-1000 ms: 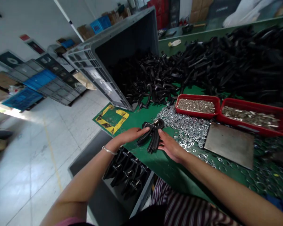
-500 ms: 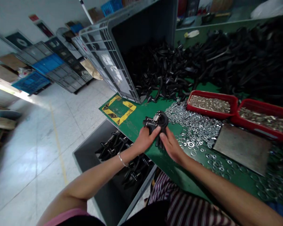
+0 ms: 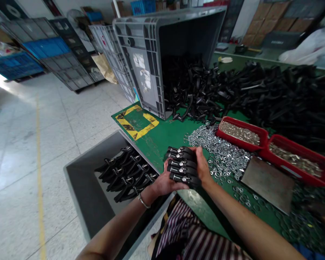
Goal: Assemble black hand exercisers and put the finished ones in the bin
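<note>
Both my hands grip a stack of black lever-like parts [image 3: 184, 164], lined up side by side with shiny metal pins showing across their ends. My left hand [image 3: 166, 183] wraps the stack from the left and below. On its right side my right hand [image 3: 202, 166] presses, the fingers partly hidden behind it. The stack is held above the front edge of the green table [image 3: 165, 135]. Down to the left, a grey bin [image 3: 82, 195] holds rows of similar black parts [image 3: 124, 173].
A grey crate [image 3: 148, 72] lies on its side, spilling black parts [image 3: 195, 86] across the tabletop. Loose metal rings and nuts [image 3: 222, 148] are scattered right of my hands. Two red trays [image 3: 264, 142] hold small metal pieces, beside a flat metal plate [image 3: 268, 184].
My hands and the black parts have come nearer to me, and the stack is turned so several pinned ends face up. The view has shifted, showing more of the grey bin.
</note>
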A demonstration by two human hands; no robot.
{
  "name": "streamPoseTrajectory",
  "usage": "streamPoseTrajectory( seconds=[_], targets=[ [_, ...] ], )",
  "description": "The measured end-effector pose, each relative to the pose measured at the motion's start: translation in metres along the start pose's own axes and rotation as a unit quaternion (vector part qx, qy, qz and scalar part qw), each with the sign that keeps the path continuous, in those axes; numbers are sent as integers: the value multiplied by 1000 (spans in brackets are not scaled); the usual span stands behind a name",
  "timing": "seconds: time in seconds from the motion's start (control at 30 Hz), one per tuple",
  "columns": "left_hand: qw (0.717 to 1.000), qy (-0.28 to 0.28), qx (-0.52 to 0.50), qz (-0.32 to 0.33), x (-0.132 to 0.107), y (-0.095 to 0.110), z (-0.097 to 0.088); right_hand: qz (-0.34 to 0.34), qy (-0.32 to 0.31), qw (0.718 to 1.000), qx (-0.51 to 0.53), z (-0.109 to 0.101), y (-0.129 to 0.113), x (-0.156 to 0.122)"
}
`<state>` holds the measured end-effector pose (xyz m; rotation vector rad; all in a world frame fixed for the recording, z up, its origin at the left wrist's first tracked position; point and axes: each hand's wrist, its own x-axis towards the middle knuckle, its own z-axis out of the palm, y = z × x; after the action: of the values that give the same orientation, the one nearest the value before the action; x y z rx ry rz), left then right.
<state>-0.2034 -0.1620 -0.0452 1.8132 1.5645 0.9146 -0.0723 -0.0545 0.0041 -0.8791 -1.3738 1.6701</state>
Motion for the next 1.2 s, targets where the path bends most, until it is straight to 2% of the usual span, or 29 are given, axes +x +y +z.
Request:
streamPoseTrajectory(
  seconds=[0.07, 0.17, 0.23, 0.3, 0.4, 0.43, 0.5, 0.57, 0.63, 0.7, 0.73, 0.8, 0.87, 0.93, 1.0, 1.07, 1.1, 1.17, 1.2],
  targets=[
    [999, -34, -25, 14, 5, 8, -2, 8, 25, 999, 18, 5, -7, -3],
    [998, -45, -40, -8, 7, 15, 5, -15, 23, 999, 35, 5, -12, -6],
    [998, -53, -42, -16, 10, 15, 10, -5, 37, 999, 14, 1, -10, -5],
    [998, -54, -32, -3, 12, 14, 11, 20, 76, 997, -26, -3, -6, -2],
    [1000, -23, -12, 2, 7, 14, -3, 59, 119, 990, -47, 5, 0, -4],
    [1000, -10, -18, -12, 0, 16, -14, 77, 117, 990, -30, 13, 1, -7],
    [996, 6, -54, -73, -26, 20, -42, 119, 72, 990, 22, 38, 2, -20],
    [982, 9, -105, -160, -64, 24, -73, 143, -5, 988, 51, 67, 4, -39],
    [957, 20, -148, -249, -106, 24, -100, 155, -94, 983, 33, 93, 9, -61],
    [932, 22, -167, -321, -143, 17, -115, 174, -157, 972, 15, 111, 21, -84],
    [922, 14, -169, -348, -157, 12, -117, 196, -179, 964, 21, 117, 30, -94],
    [908, -16, -172, -382, -175, -3, -110, 269, -197, 941, 59, 119, 51, -112],
    [900, -44, -181, -393, -178, -21, -96, 343, -191, 916, 84, 112, 72, -124],
    [898, -76, -187, -392, -171, -40, -78, 385, -186, 901, 71, 97, 87, -130],
    [897, -127, -181, -384, -156, -58, -61, 399, -199, 895, 33, 77, 91, -130],
    [895, -191, -156, -372, -137, -76, -45, 372, -221, 901, -35, 58, 89, -127],
    [893, -222, -135, -366, -127, -84, -38, 333, -228, 911, -90, 49, 86, -125],
    [884, -293, -82, -354, -107, -98, -26, 196, -251, 916, -243, 38, 81, -120],
    [876, -327, -59, -349, -99, -104, -21, 112, -271, 898, -328, 35, 79, -119]
  ],
)
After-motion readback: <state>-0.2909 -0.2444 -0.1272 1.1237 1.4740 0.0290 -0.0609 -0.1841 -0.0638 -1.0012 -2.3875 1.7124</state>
